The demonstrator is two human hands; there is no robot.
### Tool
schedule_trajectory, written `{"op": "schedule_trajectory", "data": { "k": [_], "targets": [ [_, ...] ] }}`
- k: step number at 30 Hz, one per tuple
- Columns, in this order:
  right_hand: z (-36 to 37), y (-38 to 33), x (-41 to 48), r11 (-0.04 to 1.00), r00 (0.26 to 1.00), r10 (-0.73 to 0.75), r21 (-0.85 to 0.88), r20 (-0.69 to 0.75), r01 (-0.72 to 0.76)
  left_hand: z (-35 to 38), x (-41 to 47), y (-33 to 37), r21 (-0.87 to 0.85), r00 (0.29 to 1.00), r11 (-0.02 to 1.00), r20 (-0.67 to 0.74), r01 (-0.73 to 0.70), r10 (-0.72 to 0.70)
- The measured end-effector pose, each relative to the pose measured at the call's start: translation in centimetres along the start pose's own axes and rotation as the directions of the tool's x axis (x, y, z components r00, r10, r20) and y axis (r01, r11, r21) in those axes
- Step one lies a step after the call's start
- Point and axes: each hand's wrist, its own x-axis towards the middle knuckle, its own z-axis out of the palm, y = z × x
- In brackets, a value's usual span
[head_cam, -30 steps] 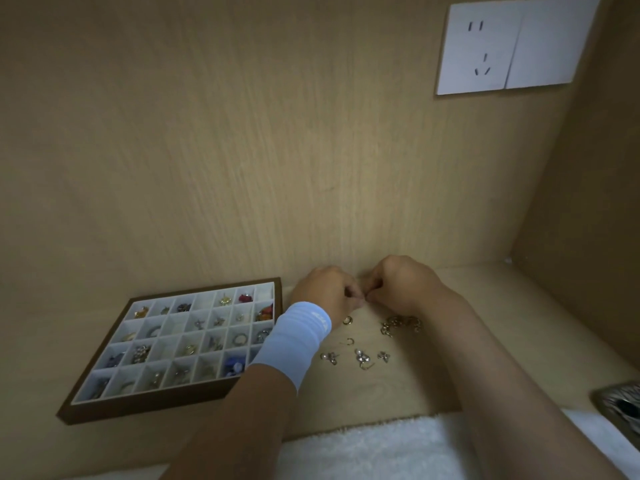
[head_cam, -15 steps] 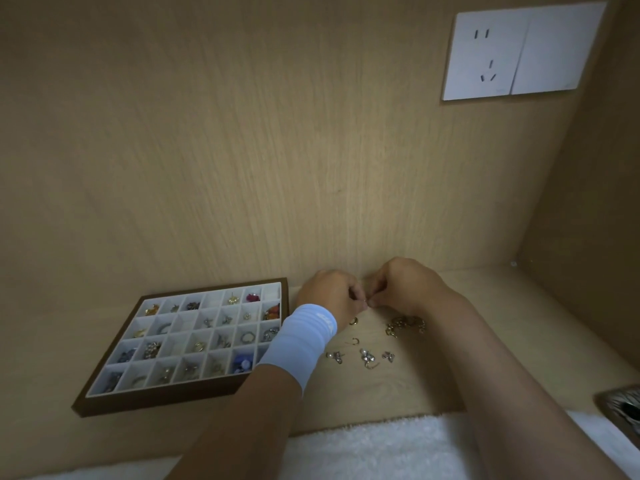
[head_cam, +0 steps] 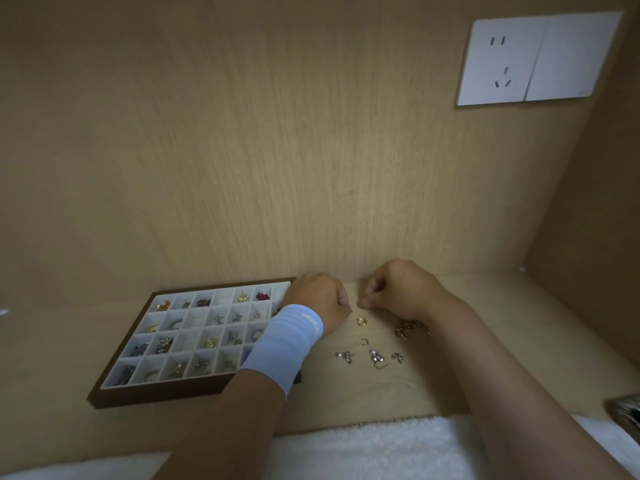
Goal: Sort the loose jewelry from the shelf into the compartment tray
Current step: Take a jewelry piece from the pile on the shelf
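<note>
The compartment tray (head_cam: 194,393) sits at the left of the shelf (head_cam: 519,341), most cells filled. The left hand (head_cam: 318,299), curled, rests at its right edge. The right hand (head_cam: 401,289) is just beside it, fingertips pinched. I cannot tell whether either holds anything. Loose jewelry (head_cam: 375,356) lies below them, a gold hoop (head_cam: 361,321) nearest.

Dim, warm, even light; soft shadows under the forearms; wide-angle bending and slight blur at the edges.
</note>
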Motion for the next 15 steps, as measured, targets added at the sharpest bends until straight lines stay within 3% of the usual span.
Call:
{"op": "schedule_trajectory", "data": {
  "k": [5, 10, 15],
  "targets": [
    [0.7, -1.3, 0.1, 0.990, 0.995, -0.065, 0.120, -0.070, 0.074, -1.3, -0.6, -1.6, 0.042, 0.997, 0.997, -0.041, -0.065, 0.066],
    [2.0, -4.2, 0.6, 0.945, 0.979, -0.163, 0.267, -0.119, 0.190, -3.6, -1.8, -3.7, -0.377, 0.999, 0.926, -0.050, -0.006, -0.014],
    [3.1, -7.4, 2.2, 0.858, 0.975, -0.177, 0.463, -0.136, 0.221, -4.7, -2.4, -7.2, -0.629, 0.989, 0.778, -0.108, 0.012, -0.102]
  ]
}}
